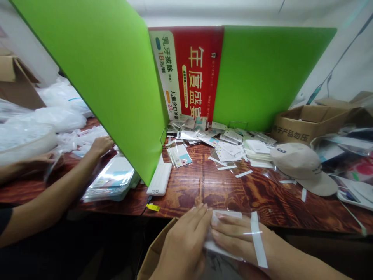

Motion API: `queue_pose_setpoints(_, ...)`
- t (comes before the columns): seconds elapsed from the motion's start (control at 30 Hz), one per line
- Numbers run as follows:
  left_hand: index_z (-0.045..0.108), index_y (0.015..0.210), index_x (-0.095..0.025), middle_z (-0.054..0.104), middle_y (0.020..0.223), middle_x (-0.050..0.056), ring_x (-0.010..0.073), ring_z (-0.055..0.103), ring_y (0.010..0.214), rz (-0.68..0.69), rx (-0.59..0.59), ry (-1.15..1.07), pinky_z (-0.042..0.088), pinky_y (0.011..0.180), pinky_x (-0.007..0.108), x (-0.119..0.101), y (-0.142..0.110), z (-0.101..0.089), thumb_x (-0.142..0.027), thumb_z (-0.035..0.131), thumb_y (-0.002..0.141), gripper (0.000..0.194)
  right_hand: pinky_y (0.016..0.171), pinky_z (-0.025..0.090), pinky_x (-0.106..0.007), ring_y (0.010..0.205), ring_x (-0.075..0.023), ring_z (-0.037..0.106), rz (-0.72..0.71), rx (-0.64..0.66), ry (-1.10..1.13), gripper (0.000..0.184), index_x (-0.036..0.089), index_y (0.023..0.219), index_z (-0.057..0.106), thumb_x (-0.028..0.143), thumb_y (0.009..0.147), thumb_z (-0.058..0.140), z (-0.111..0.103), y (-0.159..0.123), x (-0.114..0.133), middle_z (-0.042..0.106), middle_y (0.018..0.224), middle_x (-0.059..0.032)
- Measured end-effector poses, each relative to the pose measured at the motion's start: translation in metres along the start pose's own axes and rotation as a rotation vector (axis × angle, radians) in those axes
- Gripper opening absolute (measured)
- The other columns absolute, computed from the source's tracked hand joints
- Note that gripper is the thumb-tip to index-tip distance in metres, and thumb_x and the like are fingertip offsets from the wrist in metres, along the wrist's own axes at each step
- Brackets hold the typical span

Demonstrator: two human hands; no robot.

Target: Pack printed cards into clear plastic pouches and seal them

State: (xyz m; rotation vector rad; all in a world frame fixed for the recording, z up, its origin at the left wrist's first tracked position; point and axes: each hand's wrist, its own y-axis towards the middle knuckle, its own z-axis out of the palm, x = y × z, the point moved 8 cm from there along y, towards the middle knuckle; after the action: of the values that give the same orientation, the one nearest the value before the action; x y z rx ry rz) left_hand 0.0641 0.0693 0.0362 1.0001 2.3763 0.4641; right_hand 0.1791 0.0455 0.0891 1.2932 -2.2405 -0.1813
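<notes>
Evidently, the left hand point(185, 239) and right hand point(237, 235), fingers straight, are touching a clear plastic bag point(216, 247), grip unclear; even pressing would be preventing wrinkles.

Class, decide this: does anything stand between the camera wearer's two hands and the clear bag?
Nothing visible does. The left hand is at the left edge of the clear bag; the right hand meets its film, near a white strip. Whether the right hand is inside the bag is unclear.

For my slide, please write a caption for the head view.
Left hand and right hand touch a clear plastic bag, before a wooden table scattered with packets.
</notes>
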Motion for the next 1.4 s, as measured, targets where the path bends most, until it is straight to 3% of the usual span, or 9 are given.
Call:
queue_pose_setpoints(0.17,0.063,0.131,-0.023,0.071,0.126,0.006,0.0243,0.068,0.111,-0.369,0.207,-0.871,0.054,0.096,0.031,0.005,0.005,0.014,-0.018,0.050,0.093,0.040,0.082,0.054,-0.030,0.090,-0.0188,0.066,0.090,-0.401,-0.070,0.023,0.018,0.114,0.060,0.010,0.093,0.056,-0.016,-0.005,-0.011,0.072,0.095,-0.0075)
queue_pose_setpoints(0.3,0.059,0.137,-0.027,0.069,0.130,0.004,0.0270,0.066,0.112,-0.500,0.360,-1.209,0.051,0.099,0.036,-0.003,-0.008,0.027,-0.042,0.057,0.094,0.045,0.072,0.048,-0.031,0.078,-0.0180,0.059,0.142,-0.354,0.008,0.014,0.020,0.106,0.060,0.015,0.098,0.049,-0.013,0.001,-0.018,0.065,0.082,-0.0033)
queue_pose_setpoints(0.37,0.055,0.140,-0.029,0.062,0.139,0.005,0.0295,0.057,0.126,-0.579,0.337,-1.220,0.045,0.107,0.040,0.007,-0.021,0.032,-0.049,0.062,0.090,0.054,0.072,0.046,-0.032,0.077,-0.0184,0.058,0.162,-0.290,0.040,0.018,0.021,0.107,0.059,0.013,0.099,0.045,-0.008,0.003,-0.019,0.064,0.082,-0.0031)
queue_pose_setpoints(0.47,0.060,0.135,-0.032,0.059,0.144,0.003,0.0264,0.050,0.134,-0.694,0.192,-1.177,0.038,0.114,0.038,0.026,-0.032,0.028,-0.047,0.063,0.090,0.047,0.078,0.044,-0.035,0.082,-0.0190,0.059,0.171,-0.239,0.020,0.019,0.020,0.106,0.060,0.011,0.098,0.045,0.002,0.007,-0.018,0.066,0.087,-0.0043)
queue_pose_setpoints(0.67,0.069,0.121,-0.022,0.075,0.120,0.007,0.0237,0.068,0.111,-0.724,-0.050,-1.204,0.052,0.099,0.029,0.030,-0.011,0.013,-0.039,0.065,0.088,0.038,0.089,0.037,-0.039,0.093,-0.0217,0.058,0.151,-0.456,-0.253,0.022,0.018,0.116,0.062,0.012,0.096,0.055,-0.004,0.018,-0.010,0.070,0.100,-0.0062)
queue_pose_setpoints(0.97,0.066,0.119,-0.011,0.077,0.088,0.007,0.0175,0.069,0.072,-0.624,0.040,-0.797,0.057,0.076,0.024,0.024,-0.011,0.014,-0.035,0.051,0.094,0.038,0.074,0.043,-0.038,0.083,-0.0251,0.055,-0.012,-0.254,-0.569,0.033,0.006,0.103,0.067,0.010,0.101,0.034,0.022,0.040,-0.006,0.068,0.088,-0.0125)
queue_pose_setpoints(1.1,0.064,0.127,-0.014,0.079,0.090,0.006,0.0163,0.071,0.072,-0.610,0.016,-0.742,0.056,0.068,0.020,0.025,-0.019,0.023,-0.034,0.048,0.095,0.040,0.069,0.043,-0.038,0.072,-0.0236,0.051,-0.020,-0.208,-0.576,0.031,0.010,0.085,0.064,0.007,0.097,0.036,0.035,0.038,-0.009,0.063,0.077,-0.0102)
queue_pose_setpoints(1.23,0.069,0.123,-0.021,0.080,0.094,0.005,0.0188,0.075,0.083,-0.661,0.000,-0.716,0.057,0.073,0.020,0.031,-0.036,0.030,-0.039,0.053,0.094,0.037,0.068,0.045,-0.033,0.072,-0.0200,0.053,0.154,-0.431,-0.367,0.021,0.018,0.081,0.057,0.010,0.095,0.042,0.013,0.021,-0.038,0.060,0.075,-0.0041)
queue_pose_setpoints(1.4,0.074,0.102,-0.019,0.080,0.087,0.006,0.0222,0.074,0.080,-0.984,-0.150,-0.918,0.058,0.067,0.023,0.065,-0.068,0.020,-0.048,0.069,0.083,0.035,0.057,0.044,-0.027,0.064,-0.0165,0.054,0.602,-0.757,-0.244,0.016,0.021,0.091,0.051,0.021,0.101,0.039,-0.031,-0.042,-0.081,0.055,0.073,0.0004)
